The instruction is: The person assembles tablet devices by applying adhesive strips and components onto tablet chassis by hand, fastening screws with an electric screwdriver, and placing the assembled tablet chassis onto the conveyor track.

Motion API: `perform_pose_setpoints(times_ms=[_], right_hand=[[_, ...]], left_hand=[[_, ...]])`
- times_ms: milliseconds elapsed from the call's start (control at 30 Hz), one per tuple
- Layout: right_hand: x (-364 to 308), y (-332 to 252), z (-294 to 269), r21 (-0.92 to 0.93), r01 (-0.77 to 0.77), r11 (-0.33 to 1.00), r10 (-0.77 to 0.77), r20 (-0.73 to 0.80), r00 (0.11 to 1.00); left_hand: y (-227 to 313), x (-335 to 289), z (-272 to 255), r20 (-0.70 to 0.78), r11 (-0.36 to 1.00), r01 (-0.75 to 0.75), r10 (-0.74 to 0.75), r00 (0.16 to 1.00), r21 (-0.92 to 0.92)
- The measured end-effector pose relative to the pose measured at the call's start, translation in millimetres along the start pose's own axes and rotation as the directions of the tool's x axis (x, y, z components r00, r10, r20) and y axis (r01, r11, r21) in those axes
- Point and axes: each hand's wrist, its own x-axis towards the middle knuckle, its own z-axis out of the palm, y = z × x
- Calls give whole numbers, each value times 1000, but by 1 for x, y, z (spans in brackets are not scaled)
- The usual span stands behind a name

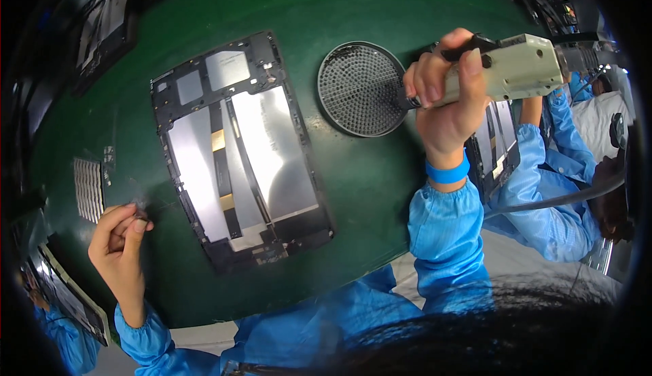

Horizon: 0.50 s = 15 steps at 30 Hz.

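My right hand (448, 104) is wrapped round a pale green electric screwdriver (523, 67), held on its side. Its dark nose points left and lies over the right rim of a round, dimpled screw tray (356, 91). Thumb and fingertips of my left hand (122, 237) are pinched together, with a small dark bit at the tips that is too small to name. That hand is just beside a small sheet of pale wavy strips (88, 189). Between my hands lies an opened tablet (275, 152), its silver plates, black frame and dark ribbon cables facing up.
Another opened tablet (499, 138) lies beyond my right wrist, near a co-worker's blue sleeve (530, 193). A device in a dark frame (105, 30) stands at the far left. A grey cable (564, 199) runs along the right. A further tablet-like panel (71, 294) is at the lower left.
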Motion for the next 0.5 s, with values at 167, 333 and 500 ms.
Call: perform_pose_setpoints(times_ms=[167,333,500], right_hand=[[-8,-10,-13,-109,-52,993,61,82,995],[-6,-30,11,-27,133,991,-134,-33,990],[-17,-39,49,121,161,980,-170,74,983]], left_hand=[[48,28,34,238,963,251,-224,945,-93],[42,23,36,377,963,254,-203,903,-89],[38,13,33,452,928,364,-292,843,-79]])
